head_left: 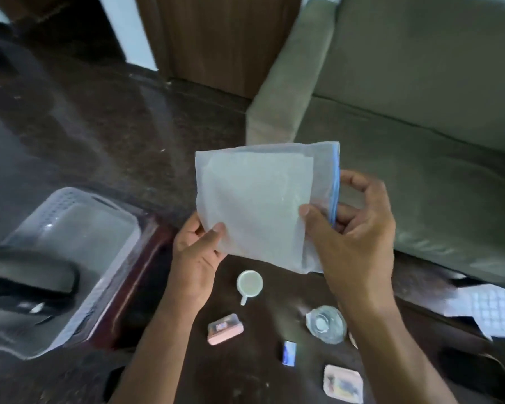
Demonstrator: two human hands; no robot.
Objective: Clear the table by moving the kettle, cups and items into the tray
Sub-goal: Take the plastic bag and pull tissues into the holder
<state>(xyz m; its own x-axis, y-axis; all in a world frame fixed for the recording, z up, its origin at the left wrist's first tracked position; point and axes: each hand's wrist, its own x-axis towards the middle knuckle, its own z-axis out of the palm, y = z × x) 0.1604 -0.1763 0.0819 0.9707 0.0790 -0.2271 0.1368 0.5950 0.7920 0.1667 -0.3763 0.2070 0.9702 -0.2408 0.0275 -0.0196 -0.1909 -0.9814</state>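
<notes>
Both hands hold a clear zip bag (260, 199) with white paper inside, up above the dark table (263, 368). My left hand (197, 258) pinches its lower left corner. My right hand (353, 231) grips the right side by the blue zip strip. Below the bag on the table stand a small white cup (249, 284), a pink box (225, 332), a clear plastic bottle (327, 323), a small blue packet (289, 352) and a square printed dish (343, 386). The translucent tray (99, 225) sits at the left, with the black kettle (27, 284) in it.
A grey-green sofa (420, 141) runs along the right, close behind the bag. A sheet of foil blister packs (490, 310) lies at the table's right edge. Dark stone floor (85, 112) spreads at the left, with a wooden door (216, 39) beyond.
</notes>
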